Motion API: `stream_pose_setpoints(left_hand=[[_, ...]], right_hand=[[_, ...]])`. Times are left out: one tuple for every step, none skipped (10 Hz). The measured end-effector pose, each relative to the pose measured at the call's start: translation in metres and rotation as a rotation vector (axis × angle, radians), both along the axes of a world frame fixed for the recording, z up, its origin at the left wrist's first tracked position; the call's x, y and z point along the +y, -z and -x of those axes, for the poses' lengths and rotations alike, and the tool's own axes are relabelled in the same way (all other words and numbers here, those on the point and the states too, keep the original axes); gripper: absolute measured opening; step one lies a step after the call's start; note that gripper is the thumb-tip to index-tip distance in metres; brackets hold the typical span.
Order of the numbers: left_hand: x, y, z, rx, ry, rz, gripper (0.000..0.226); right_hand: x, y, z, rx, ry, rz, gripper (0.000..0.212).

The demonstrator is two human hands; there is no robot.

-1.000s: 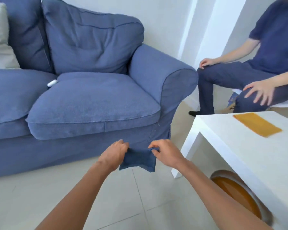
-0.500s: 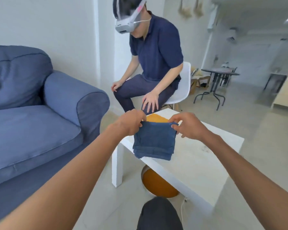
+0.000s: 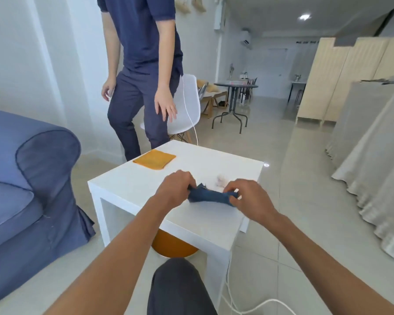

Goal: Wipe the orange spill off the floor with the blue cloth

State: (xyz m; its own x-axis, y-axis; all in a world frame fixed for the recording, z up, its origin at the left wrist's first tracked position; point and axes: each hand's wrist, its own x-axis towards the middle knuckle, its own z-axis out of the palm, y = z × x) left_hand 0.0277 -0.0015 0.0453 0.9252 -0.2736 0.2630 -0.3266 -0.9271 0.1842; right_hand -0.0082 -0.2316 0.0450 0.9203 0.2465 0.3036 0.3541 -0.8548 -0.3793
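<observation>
Both hands hold the blue cloth (image 3: 210,196) bunched between them over the white table (image 3: 146,180). The left hand (image 3: 174,189) has its fingers curled tight on one end, and the right hand (image 3: 248,200) pinches the other end with bent fingers. An orange cloth (image 3: 154,159) lies flat near the far left edge. An orange patch (image 3: 172,245) shows on the floor under the table. A sofa (image 3: 32,178) stands close on the left; open floor lies to the right.

Matt blue cloth (image 3: 210,196); glossy white table (image 3: 146,180)
</observation>
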Motion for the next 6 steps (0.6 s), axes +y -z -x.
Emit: stream_pose_setpoints(left_hand=[[0.006, 0.043, 0.024, 0.143, 0.012, -0.027, 0.024], [0.007, 0.048, 0.033, 0.12, 0.012, -0.03, 0.026], [0.007, 0.045, 0.037, 0.065, 0.009, -0.03, 0.027], [0.007, 0.044, 0.048, 0.064, 0.026, -0.057, 0.027], [0.017, 0.049, 0.063, 0.05, 0.028, -0.153, 0.033], [0.041, 0.052, 0.076, -0.026, -0.075, -0.197, 0.045]], right_hand=[[0.0, 0.053, 0.033, 0.14, -0.079, 0.063, 0.014], [0.001, 0.062, 0.036, 0.115, -0.077, 0.024, 0.013], [0.005, 0.056, 0.034, 0.126, -0.106, 0.022, 0.014], [0.01, 0.05, 0.034, 0.153, -0.124, 0.032, 0.012], [0.028, 0.05, 0.033, 0.169, -0.139, 0.018, 0.019], [0.065, 0.043, 0.028, 0.094, -0.129, -0.054, 0.035]])
